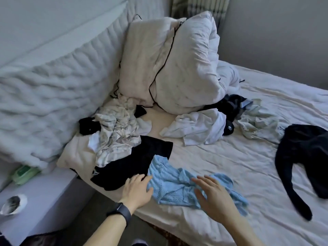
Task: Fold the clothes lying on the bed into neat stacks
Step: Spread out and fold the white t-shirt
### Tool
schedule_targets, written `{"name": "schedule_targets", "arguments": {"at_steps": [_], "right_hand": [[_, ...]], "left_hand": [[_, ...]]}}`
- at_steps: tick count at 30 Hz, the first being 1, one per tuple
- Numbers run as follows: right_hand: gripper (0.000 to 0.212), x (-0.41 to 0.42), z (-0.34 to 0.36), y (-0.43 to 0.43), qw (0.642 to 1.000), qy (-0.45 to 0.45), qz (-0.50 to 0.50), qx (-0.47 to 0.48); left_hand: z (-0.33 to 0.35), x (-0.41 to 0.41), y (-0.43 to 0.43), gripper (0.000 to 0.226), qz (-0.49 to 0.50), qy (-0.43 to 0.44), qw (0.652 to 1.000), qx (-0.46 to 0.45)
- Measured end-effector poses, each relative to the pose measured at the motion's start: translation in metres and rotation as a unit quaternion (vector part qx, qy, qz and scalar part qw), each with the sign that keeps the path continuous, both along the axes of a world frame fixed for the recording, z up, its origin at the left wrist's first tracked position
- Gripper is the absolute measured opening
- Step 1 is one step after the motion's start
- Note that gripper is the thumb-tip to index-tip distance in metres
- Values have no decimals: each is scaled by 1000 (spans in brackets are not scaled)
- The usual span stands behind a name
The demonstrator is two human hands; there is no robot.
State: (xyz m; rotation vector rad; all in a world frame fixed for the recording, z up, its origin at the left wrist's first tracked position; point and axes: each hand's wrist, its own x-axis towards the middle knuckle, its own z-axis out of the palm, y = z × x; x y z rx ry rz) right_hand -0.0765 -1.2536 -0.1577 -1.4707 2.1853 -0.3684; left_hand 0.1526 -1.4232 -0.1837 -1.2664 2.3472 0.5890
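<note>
A light blue knitted garment (175,181) lies crumpled near the front edge of the bed (239,160). My left hand (137,189) rests flat at its left edge, fingers spread, a dark band on the wrist. My right hand (212,195) hovers flat over its right half, fingers apart and slightly blurred. Neither hand grips the cloth. Just behind it lies a flat black garment (142,160), with a crumpled white patterned piece (115,134) on it. Further back lies a white shirt (197,128). A dark garment (305,153) with a long sleeve sprawls at the right.
Two big white pillows (170,63) lean against the padded headboard (53,89). Dark clothes (229,105) and a pale crumpled cloth (257,119) lie behind the shirt. A low ledge at left holds a green pack (24,174) and a small bowl (13,204).
</note>
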Motion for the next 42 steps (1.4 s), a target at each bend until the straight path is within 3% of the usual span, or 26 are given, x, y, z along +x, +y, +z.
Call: {"name": "schedule_targets", "arguments": {"at_steps": [6, 13, 17, 23, 24, 27, 31, 37, 40, 42], "right_hand": [[45, 16, -61, -81, 989, -47, 24, 137], [49, -23, -166, -207, 967, -25, 4, 254], [60, -62, -215, -285, 964, -8, -55, 262], [99, -101, -251, -378, 951, -20, -201, 235], [94, -103, -258, -387, 948, -8, -210, 241], [50, -105, -273, -394, 945, 34, -223, 238], [36, -96, -246, -354, 924, -37, -346, 159], [22, -82, -114, -225, 877, -55, -475, -38], [19, -81, -42, -171, 850, -114, -502, -113], [22, -83, -2, -144, 809, -201, -520, -188]], "left_hand": [[-80, -23, -72, 58, -56, -48, 995, 65], [-195, -57, -192, 80, -113, -69, 990, 47], [-253, -53, -232, 95, -139, -99, 982, 83], [-291, -48, -241, 98, -146, -91, 977, 122], [-293, -49, -242, 98, -143, -92, 977, 131], [-295, -50, -247, 99, -143, -97, 973, 151], [-280, -58, -255, 98, -141, -124, 964, 189], [-217, -95, -286, 85, -140, -181, 942, 247], [-171, -121, -267, 81, -100, -89, 972, 191], [-135, -146, -235, 95, -109, 13, 981, 160]]}}
